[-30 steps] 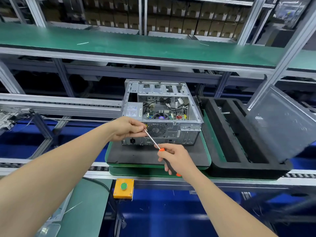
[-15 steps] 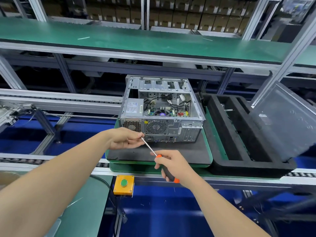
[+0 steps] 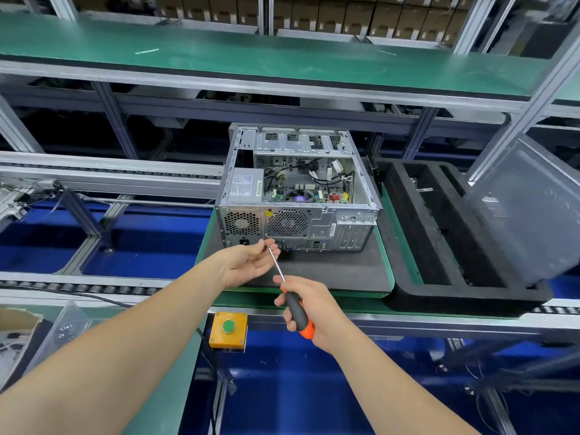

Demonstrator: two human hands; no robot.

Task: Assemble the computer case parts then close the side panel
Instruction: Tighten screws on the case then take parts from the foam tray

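Toward the far edge of a dark mat [image 3: 329,273] that lies on a green pallet [image 3: 388,246] stands the computer case [image 3: 298,221]. Its rear face, with two fan grilles and the ports, is turned to the person, and its upper side is open, so the board and cables inside show. Over the mat's near edge, just in front of the case's rear face, both hands meet on one screwdriver [image 3: 294,307]. The right hand [image 3: 317,309] is wrapped round the black and orange handle, with the shaft pointing up and away to the left. The left hand [image 3: 251,262] lies palm up, its thumb and fingertips pinched on the tip of the shaft and the other fingers loosely curled. Whether a screw sits at the tip is too small to tell. Right of the pallet is a black foam tray [image 3: 470,301], and the grey side panel [image 3: 527,215] leans tilted at the tray's right edge, well apart from the case. Below the pallet's near edge, a yellow button box [image 3: 216,331] with a green button hangs on the line's frame.
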